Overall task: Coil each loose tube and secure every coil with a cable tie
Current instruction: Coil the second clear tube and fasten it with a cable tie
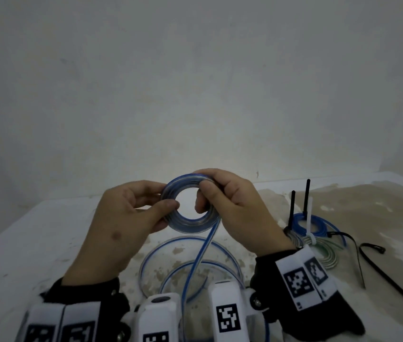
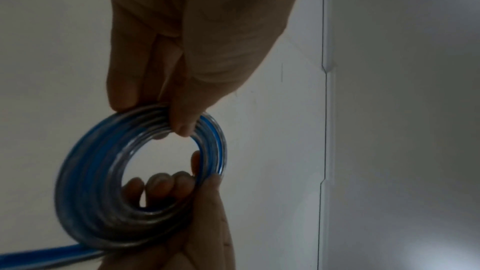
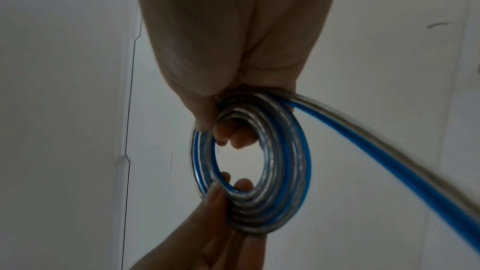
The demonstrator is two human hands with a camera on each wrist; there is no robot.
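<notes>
I have my left hand (image 1: 124,218) and right hand (image 1: 232,206) raised above the desk (image 1: 23,243), each grip pinching the blue-striped tube coil (image 1: 190,223); its loose tail (image 1: 195,262) trails down to the desk's near edge.

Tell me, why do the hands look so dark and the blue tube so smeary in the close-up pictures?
Left wrist view: the left hand is backlit by the pale wall, so it goes shadowy, and the coil is blurred. Right wrist view: the right hand is dim too, and the loose tube streaks. Head view: sharper, but dim, with bent edges.
</notes>
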